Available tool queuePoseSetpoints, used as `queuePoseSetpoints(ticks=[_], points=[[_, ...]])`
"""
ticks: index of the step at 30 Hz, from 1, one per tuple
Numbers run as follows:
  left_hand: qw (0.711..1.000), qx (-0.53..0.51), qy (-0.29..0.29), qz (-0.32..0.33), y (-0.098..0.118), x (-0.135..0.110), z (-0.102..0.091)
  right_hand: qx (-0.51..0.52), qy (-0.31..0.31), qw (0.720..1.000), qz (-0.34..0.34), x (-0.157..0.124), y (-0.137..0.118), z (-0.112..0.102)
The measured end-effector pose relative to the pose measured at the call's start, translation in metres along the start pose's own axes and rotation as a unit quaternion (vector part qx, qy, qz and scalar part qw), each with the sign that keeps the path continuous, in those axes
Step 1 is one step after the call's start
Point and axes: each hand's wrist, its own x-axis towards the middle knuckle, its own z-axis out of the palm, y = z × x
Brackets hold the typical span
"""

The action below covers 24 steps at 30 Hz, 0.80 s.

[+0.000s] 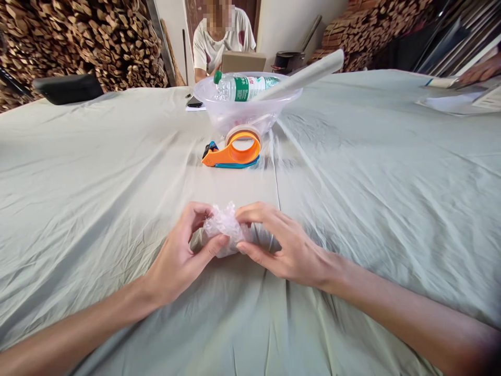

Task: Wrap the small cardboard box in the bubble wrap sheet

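Observation:
A small crumpled bundle of bubble wrap (225, 227) rests on the cloth-covered table, low in the middle of the head view. My left hand (183, 250) grips its left side, thumb at the front and fingers behind. From the right, my right hand (284, 243) pinches it between thumb and fingertips. Whatever the wrap may enclose is hidden. Beyond the bundle lies an orange tape dispenser (223, 156) with a roll of tape on it, apart from both hands.
Behind the dispenser stands a translucent plastic basin (223, 112) holding a green-labelled bottle (245, 89) and a long white roll (309, 75). A dark case (67, 89) lies at the far left. One person sits across the table; another person's hand (481, 70) shows at the right edge.

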Motion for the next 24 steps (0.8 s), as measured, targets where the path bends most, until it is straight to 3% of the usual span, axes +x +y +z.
queuePoseSetpoints(ticks=[3,6,10,15,17,20,22,24], points=[[0.996,-0.055,-0.001,-0.069,0.000,0.001,0.000,-0.019,0.036,0.999,-0.002,-0.002,0.000,0.001],[0.988,-0.109,-0.029,-0.103,0.001,0.002,0.000,-0.074,0.051,0.994,-0.067,-0.002,-0.001,-0.001],[0.983,-0.145,-0.044,-0.105,0.003,0.004,-0.002,-0.124,-0.012,0.986,-0.111,0.000,-0.002,-0.005],[0.990,-0.114,-0.025,-0.077,-0.003,0.004,0.001,-0.078,-0.044,0.994,-0.062,0.000,0.000,-0.005],[0.997,-0.072,0.001,-0.023,-0.007,0.002,0.003,-0.049,-0.052,0.997,-0.035,0.000,0.000,-0.004],[0.984,0.079,0.084,0.133,-0.010,0.001,0.003,-0.016,-0.050,0.999,-0.012,0.000,-0.001,-0.003],[0.933,0.221,0.135,0.250,-0.012,0.002,-0.001,0.004,-0.047,0.999,-0.003,0.000,-0.002,-0.003],[0.874,0.316,0.132,0.344,-0.012,0.004,-0.006,0.022,-0.045,0.999,0.005,0.000,-0.002,-0.003]])
